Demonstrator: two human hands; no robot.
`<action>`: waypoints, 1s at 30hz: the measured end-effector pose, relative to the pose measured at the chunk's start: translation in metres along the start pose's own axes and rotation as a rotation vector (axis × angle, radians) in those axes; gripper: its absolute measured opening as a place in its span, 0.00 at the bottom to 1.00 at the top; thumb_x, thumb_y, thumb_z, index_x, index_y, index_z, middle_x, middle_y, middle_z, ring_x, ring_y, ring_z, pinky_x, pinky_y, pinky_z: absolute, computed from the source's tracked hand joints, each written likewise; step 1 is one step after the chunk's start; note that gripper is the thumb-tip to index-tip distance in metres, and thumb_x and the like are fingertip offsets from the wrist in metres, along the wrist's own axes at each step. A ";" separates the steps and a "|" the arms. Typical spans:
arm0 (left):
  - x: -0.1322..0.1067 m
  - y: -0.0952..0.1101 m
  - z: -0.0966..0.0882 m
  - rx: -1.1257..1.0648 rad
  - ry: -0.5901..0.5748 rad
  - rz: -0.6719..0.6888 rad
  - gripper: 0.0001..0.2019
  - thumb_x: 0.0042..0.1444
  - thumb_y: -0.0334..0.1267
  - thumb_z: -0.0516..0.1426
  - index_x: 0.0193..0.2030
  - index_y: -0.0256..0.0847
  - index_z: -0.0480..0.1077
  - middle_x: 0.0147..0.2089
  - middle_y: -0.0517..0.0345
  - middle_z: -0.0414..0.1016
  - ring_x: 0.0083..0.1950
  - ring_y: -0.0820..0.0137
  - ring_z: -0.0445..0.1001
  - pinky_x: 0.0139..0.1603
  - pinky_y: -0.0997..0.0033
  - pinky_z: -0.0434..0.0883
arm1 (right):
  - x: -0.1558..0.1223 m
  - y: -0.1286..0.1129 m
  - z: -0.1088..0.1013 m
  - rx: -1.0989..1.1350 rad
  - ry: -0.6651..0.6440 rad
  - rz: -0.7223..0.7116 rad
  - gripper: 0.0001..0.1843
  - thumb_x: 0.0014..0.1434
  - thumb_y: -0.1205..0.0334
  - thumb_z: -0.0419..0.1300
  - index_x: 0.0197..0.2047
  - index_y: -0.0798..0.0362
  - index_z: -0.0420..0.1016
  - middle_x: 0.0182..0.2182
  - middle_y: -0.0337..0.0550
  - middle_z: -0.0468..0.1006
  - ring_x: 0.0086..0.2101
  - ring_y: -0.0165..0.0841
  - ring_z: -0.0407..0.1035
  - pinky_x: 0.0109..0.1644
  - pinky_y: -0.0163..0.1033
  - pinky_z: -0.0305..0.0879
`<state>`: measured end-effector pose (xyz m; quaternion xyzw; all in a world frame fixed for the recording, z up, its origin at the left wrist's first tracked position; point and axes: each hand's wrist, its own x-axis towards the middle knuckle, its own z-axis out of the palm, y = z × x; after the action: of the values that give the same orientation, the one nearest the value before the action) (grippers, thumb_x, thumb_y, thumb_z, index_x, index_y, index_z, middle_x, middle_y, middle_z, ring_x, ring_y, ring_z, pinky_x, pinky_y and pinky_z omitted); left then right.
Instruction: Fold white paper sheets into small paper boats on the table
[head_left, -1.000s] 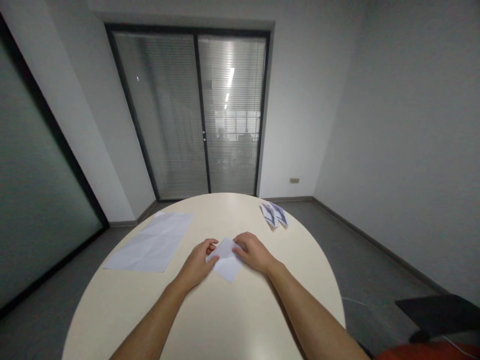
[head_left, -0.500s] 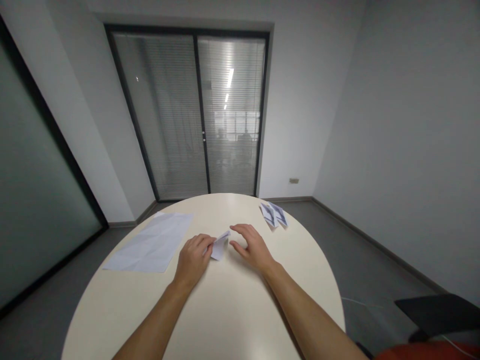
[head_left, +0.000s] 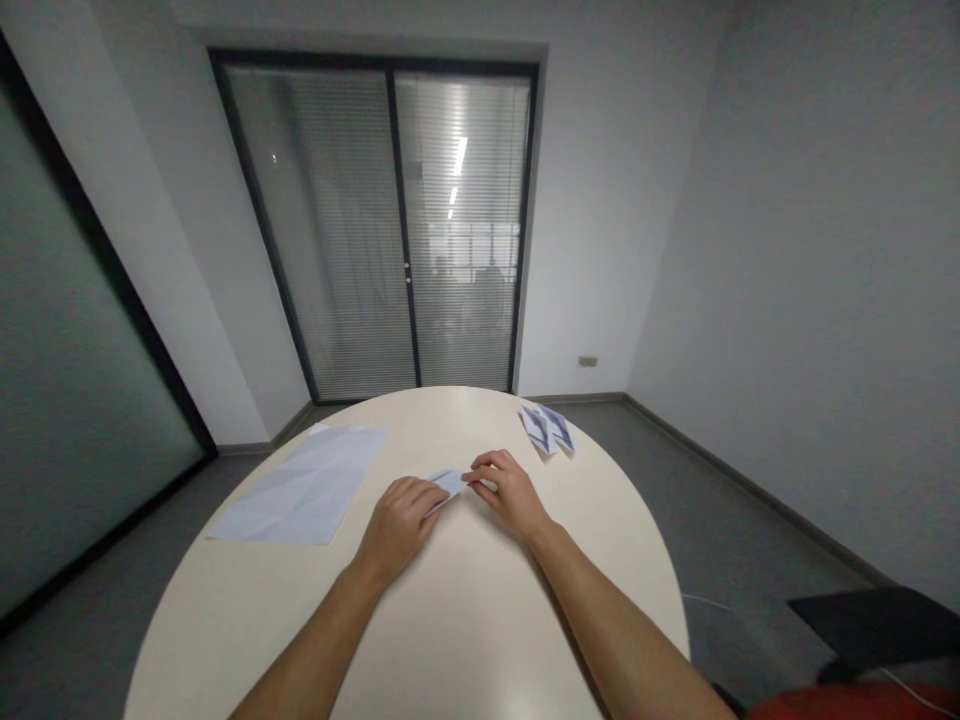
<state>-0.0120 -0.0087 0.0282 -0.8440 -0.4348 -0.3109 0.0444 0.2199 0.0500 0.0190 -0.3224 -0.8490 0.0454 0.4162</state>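
A small folded piece of white paper [head_left: 448,482] lies on the round cream table [head_left: 450,620] between my hands. My left hand [head_left: 400,525] has its fingers curled on the paper's near left edge. My right hand [head_left: 508,492] pinches the paper's right tip with bent fingers. Most of the paper is hidden under my fingers.
A large creased white sheet [head_left: 304,484] lies flat at the table's left. Two small printed folded papers [head_left: 549,430] sit near the far right edge. Glass doors with blinds [head_left: 390,230] stand behind the table. A dark chair [head_left: 877,625] is at the lower right.
The paper was spread wider between both hands, then lifted and folded smaller by my left hand while my right hand opened. Now my right hand has closed on the paper's tip.
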 end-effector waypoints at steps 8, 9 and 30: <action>0.000 0.007 0.006 -0.106 -0.218 0.034 0.09 0.65 0.37 0.55 0.46 0.48 0.77 0.48 0.56 0.81 0.53 0.64 0.75 0.71 0.52 0.58 | -0.005 0.012 0.009 -0.068 -0.182 0.123 0.08 0.61 0.63 0.67 0.43 0.42 0.85 0.44 0.46 0.78 0.48 0.41 0.67 0.54 0.48 0.65; 0.000 0.008 0.006 -0.118 -0.233 0.032 0.08 0.64 0.37 0.56 0.46 0.48 0.77 0.48 0.56 0.80 0.54 0.64 0.75 0.71 0.51 0.56 | -0.005 0.012 0.009 -0.072 -0.204 0.130 0.09 0.60 0.64 0.67 0.43 0.42 0.86 0.44 0.46 0.78 0.48 0.41 0.67 0.54 0.48 0.64; -0.004 0.009 0.003 -0.048 -0.282 -0.117 0.19 0.67 0.37 0.50 0.60 0.39 0.72 0.62 0.47 0.74 0.62 0.58 0.70 0.67 0.51 0.64 | -0.006 -0.007 0.008 -0.001 -0.362 0.067 0.25 0.59 0.53 0.66 0.58 0.53 0.77 0.52 0.51 0.79 0.53 0.43 0.70 0.62 0.49 0.60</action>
<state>-0.0056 -0.0159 0.0249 -0.8533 -0.4775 -0.2018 -0.0556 0.2132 0.0422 0.0118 -0.3375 -0.8987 0.1161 0.2547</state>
